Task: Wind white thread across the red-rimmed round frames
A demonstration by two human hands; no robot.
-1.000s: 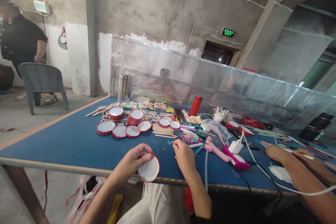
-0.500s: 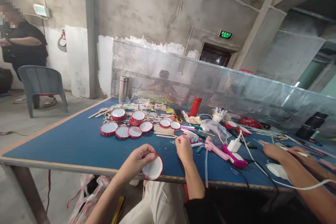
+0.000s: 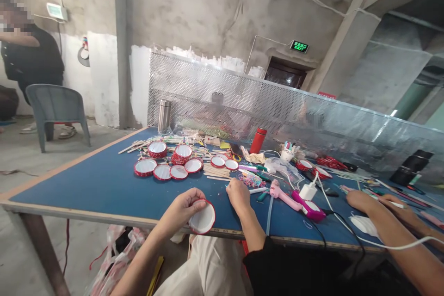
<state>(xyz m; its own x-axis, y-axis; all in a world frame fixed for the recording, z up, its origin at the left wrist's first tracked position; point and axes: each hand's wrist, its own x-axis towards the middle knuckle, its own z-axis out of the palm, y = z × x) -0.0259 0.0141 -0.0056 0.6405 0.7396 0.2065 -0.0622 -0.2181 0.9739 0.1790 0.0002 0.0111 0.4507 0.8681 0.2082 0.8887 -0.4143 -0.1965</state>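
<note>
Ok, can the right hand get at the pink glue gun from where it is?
Probably yes: the right hand is just left of the pink glue gun, and only a white pen-like stick and a small teal item lie between, both low.

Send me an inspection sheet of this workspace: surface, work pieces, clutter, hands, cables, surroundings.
Surface: blue tabletop with a pale edge strip.
Work pieces: red-rimmed, white-faced round piece in hand; similar red-rimmed round pieces, some stacked, beyond.
Clutter: flat pale wooden sticks, pink gun-shaped tool, red cylindrical bottle.
Hands: left hand grips the piece's rim; right hand has bent fingers near the sticks, grip unclear.
Cables: white cable runs rightward from a white plug, passing a co-worker's forearm.
Surroundings: perforated metal screen behind; grey plastic chair at left.
</note>
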